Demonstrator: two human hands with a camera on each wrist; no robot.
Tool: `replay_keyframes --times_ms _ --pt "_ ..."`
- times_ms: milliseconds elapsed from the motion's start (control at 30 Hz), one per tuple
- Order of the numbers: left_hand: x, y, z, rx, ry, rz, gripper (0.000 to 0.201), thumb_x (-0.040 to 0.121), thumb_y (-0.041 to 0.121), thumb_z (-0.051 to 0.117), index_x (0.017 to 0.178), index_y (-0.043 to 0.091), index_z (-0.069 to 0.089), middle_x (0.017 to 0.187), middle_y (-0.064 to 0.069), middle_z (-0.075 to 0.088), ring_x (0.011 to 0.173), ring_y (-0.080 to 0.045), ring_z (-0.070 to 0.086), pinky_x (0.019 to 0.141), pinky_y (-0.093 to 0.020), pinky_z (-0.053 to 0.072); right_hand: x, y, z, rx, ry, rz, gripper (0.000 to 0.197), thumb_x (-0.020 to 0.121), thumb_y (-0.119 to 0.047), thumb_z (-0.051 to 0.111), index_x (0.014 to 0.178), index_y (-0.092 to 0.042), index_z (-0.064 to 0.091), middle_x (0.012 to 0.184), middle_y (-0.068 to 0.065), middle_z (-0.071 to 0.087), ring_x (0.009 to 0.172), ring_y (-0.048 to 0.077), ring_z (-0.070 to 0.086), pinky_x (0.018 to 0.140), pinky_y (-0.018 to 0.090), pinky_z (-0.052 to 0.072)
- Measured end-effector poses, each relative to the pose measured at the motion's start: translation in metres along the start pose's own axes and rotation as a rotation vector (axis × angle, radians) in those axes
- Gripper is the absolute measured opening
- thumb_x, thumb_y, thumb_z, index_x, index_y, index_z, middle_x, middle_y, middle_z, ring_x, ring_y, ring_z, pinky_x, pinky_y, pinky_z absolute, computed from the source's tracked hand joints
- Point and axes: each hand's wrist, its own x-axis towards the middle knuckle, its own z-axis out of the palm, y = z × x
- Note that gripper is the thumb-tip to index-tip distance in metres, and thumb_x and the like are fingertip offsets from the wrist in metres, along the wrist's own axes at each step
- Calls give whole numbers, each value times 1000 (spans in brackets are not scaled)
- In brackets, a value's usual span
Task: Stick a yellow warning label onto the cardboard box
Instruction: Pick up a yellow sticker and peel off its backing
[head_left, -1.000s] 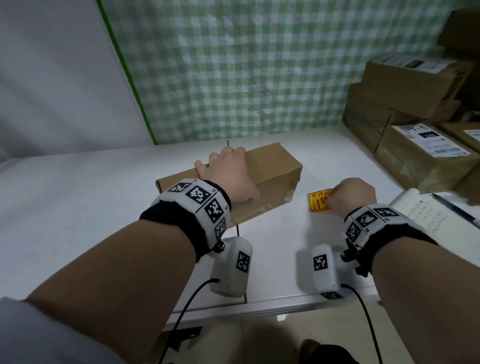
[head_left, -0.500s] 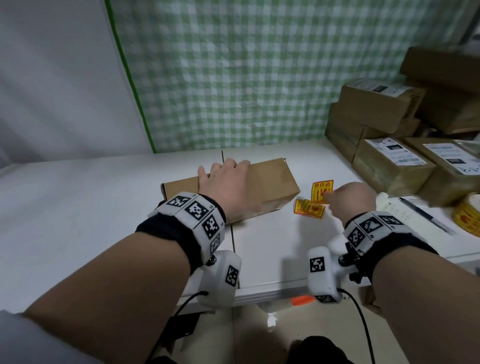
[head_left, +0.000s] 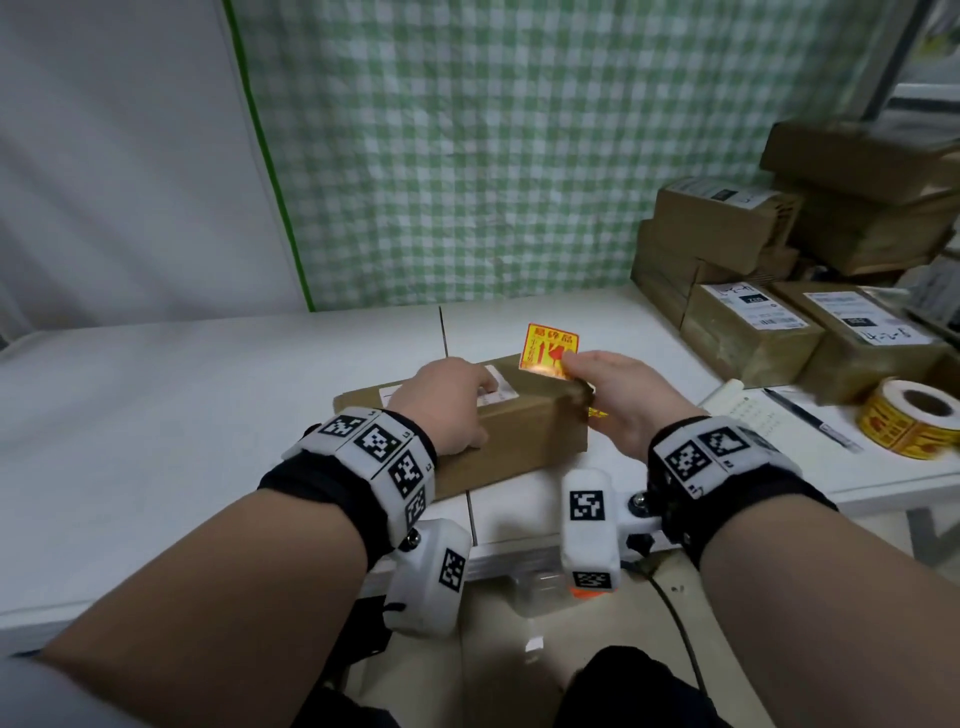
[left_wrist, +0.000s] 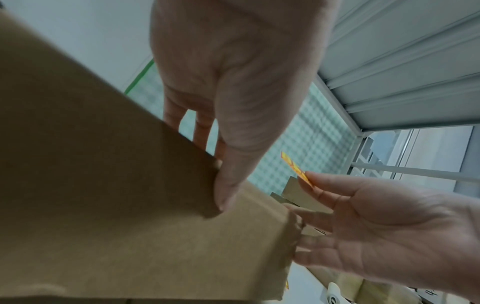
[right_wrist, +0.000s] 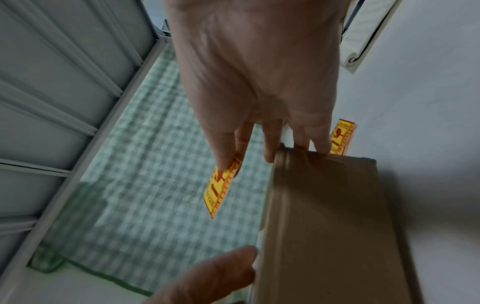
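The brown cardboard box (head_left: 524, 436) lies on the white table (head_left: 208, 415) with a white shipping label (head_left: 498, 387) on its top. My left hand (head_left: 467, 400) holds the box, fingers over the top and thumb (left_wrist: 228, 185) against the near side. My right hand (head_left: 576, 366) pinches a yellow warning label (head_left: 549, 349) between thumb and forefinger, upright above the box's right end. Its other fingers (right_wrist: 301, 139) touch that end of the box (right_wrist: 332, 226). The label (right_wrist: 221, 189) hangs free of the cardboard.
A second yellow label (right_wrist: 342, 136) lies on the table by the box's right end. A roll of yellow labels (head_left: 914, 423), an open notebook (head_left: 763, 431) and a pen (head_left: 810, 421) sit at the right. Stacked parcels (head_left: 753, 291) fill the far right.
My right hand lifted one yellow label off the table and carried it left to above the box's right end. The box now shows a white shipping label on top under my left hand.
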Motion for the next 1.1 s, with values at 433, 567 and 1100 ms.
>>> replay_keyframes --times_ms 433,567,1100 --pt "-5 16 -6 -988 132 -147 33 85 21 63 116 8 63 106 -13 70 83 -21 65 80 -36 55 -16 6 13 -135 38 -133 17 79 -28 73 70 -17 64 86 9 66 75 18 54 63 24 37" --pt "-3 13 -3 -1078 176 -165 26 84 9 65 110 4 63 88 -11 68 66 -16 63 67 -29 55 -18 8 10 -191 -23 -146 14 81 -27 71 70 -19 68 84 5 66 78 16 53 67 25 37" --pt "-6 10 -5 -1078 211 -164 12 87 10 62 98 15 60 91 -9 69 80 -20 67 74 -31 57 -26 3 4 -209 -135 -107 16 82 -8 64 67 -12 65 66 2 58 56 10 43 56 23 35"
